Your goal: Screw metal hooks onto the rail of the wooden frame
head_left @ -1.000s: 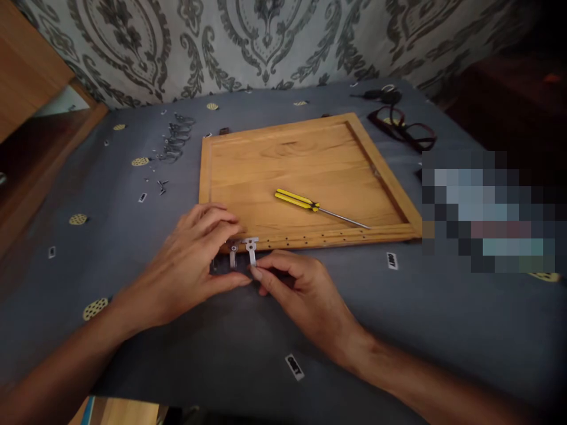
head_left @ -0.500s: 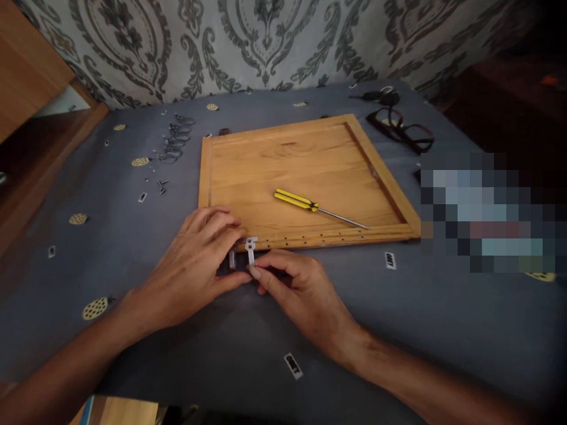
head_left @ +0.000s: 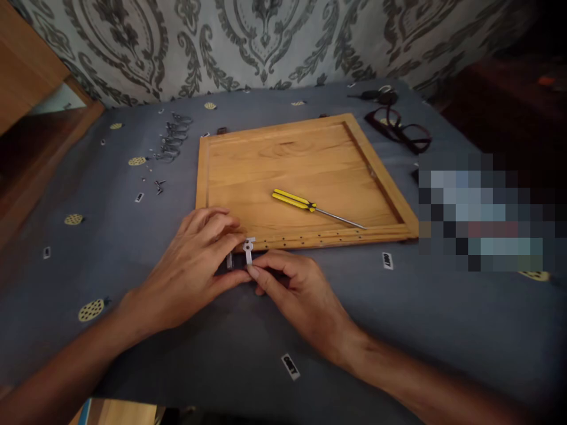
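A framed wooden panel (head_left: 274, 165) lies flat, with a row of small dark holes along its near edge. My right hand (head_left: 305, 301) pinches the lower end of a small metal bracket (head_left: 248, 251) between thumb and fingers. The bracket's top crosspiece lies on the near edge, left of the holes. Curled over the panel's near left corner, my left hand (head_left: 190, 265) has its index fingertip at the bracket and its thumb close to my right thumb. Another metal piece (head_left: 229, 260) hangs below the edge between my left thumb and fingers. A yellow-handled screwdriver (head_left: 295, 200) rests on the panel.
Several metal hooks or brackets (head_left: 175, 139) lie in a row at the left, with small screws (head_left: 158, 186) nearer. Eyeglasses (head_left: 401, 130) and a key (head_left: 376, 94) sit at the back right. Beside them is a pixelated area. A patterned cloth (head_left: 146, 360) covers the surface.
The whole view has shifted slightly, moving things a little to the left. Both hands keep the same hold at the bracket and the panel's edge.
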Tool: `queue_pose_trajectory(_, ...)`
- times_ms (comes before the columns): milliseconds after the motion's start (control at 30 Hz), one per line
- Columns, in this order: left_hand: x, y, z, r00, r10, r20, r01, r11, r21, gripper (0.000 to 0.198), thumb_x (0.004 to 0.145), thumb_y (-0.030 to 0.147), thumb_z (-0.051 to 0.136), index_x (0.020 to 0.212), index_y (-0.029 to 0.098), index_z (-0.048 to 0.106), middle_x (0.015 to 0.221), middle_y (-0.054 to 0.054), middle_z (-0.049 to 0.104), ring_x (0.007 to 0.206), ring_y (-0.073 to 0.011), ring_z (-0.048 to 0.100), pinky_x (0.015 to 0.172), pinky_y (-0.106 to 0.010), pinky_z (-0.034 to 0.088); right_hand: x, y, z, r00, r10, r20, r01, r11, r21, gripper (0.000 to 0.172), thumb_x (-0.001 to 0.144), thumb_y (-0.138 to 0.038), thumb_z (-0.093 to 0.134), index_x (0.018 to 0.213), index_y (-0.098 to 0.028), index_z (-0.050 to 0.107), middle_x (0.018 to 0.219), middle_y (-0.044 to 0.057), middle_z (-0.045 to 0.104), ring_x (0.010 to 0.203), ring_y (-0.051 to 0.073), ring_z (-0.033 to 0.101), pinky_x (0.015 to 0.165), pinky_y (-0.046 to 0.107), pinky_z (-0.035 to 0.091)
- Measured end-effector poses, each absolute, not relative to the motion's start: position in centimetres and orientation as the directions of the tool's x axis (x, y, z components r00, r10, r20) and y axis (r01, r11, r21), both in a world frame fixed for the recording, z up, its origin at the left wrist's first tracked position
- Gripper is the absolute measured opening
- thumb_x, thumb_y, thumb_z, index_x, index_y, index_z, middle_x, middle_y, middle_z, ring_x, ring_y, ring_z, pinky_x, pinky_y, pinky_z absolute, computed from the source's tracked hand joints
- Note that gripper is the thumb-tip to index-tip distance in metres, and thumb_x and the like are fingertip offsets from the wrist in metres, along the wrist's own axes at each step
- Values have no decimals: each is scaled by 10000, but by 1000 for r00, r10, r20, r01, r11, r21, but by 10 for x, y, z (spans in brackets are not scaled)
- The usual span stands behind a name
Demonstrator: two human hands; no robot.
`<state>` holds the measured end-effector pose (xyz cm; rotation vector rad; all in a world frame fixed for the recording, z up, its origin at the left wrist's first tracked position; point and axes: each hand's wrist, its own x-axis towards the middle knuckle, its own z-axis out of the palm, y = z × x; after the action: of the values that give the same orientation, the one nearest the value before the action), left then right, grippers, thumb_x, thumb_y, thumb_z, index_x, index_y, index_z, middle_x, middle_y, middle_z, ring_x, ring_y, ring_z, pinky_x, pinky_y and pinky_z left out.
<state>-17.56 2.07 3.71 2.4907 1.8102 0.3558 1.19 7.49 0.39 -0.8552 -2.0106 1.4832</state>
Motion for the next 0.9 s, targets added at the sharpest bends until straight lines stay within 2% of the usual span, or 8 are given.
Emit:
queue_pose_trajectory(533,-169,20,39,187,978,98,932,-208,296,334,893,404,601,1170,219,571,1250,-81,575,1303,-277,422,1084,-527,441,15,74,6,-672,733,106,181,302,-936,216,918,-169,541,719,-199,620,681,-25,620,601,96,545,572,227,399)
queue_pose_trajectory(900,-167,23,42,174,980,101,931,-197,308,326,894,416,597,1159,229,569,1220,-71,591,1295,-279,433,1064,-503,455,16,74,7,-683,724,101,157,280,-947,219,947,-187,525,753,-194,626,725,-8,644,618,98,568,578,221,440)
